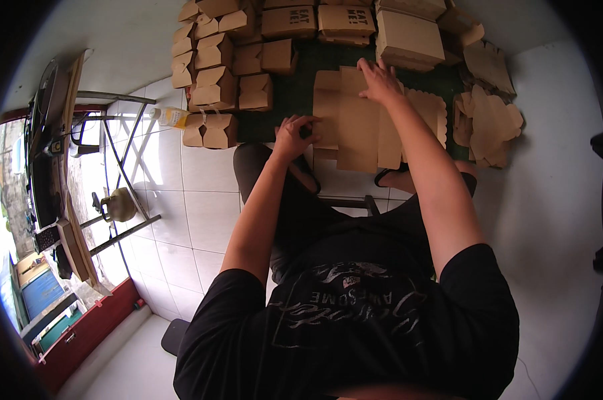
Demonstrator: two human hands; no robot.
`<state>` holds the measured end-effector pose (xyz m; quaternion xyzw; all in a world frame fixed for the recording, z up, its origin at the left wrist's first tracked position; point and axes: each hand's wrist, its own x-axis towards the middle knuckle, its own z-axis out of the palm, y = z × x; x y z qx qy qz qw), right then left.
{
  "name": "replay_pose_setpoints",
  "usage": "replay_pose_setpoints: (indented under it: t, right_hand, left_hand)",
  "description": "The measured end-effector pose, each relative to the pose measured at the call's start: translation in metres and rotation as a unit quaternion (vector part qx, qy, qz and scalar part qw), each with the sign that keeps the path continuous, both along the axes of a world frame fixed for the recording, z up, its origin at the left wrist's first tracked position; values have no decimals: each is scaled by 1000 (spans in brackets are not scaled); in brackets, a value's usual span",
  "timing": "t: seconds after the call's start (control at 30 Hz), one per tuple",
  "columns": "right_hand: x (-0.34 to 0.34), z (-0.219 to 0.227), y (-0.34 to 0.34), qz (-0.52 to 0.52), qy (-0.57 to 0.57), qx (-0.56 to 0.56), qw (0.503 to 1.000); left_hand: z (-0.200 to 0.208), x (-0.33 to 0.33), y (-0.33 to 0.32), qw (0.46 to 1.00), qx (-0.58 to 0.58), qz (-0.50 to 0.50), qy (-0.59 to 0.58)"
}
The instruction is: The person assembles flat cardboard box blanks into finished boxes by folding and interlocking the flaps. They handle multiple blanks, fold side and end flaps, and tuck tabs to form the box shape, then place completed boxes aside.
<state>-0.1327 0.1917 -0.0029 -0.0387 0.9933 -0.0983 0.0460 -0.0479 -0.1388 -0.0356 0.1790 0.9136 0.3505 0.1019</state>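
Note:
A flat brown cardboard box blank (358, 123) with fold lines and a scalloped right edge lies in front of me, over a dark green surface. At its left edge my left hand (293, 138) is curled, thumb and fingertips meeting the cardboard in what looks like a pinch. Some of those fingers are hidden. Near the far edge, my right hand (380, 83) rests on the blank with its fingers apart. My right forearm crosses above part of the cardboard.
Folded small boxes (215, 87) stand stacked at the left, with printed boxes (346, 21) farther back. A pile of flat cardboard (411, 43) is beyond my right hand; more scalloped blanks (491, 123) lie right. A yellow-labelled bottle (169, 117) and metal-framed table (118, 100) are left.

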Motion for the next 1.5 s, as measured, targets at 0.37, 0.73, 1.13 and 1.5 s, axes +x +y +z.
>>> replay_pose_setpoints:
  t: [0.37,0.73,1.13,1.5]
  right_hand:
    - [47,-3,-13,18,178,-28,984]
    - [82,-8,-23,0,159,-136,978]
    - [131,-45,-31,-9,139,-91,986]
    - [140,-50,-33,-6,123,-67,990]
  left_hand:
    - [32,-26,62,993,-22,-97,63]
    - [5,-42,77,997,65,-3,51]
    - [1,-43,80,990,68,-39,116]
    - [11,-25,103,988,-103,-70,95]
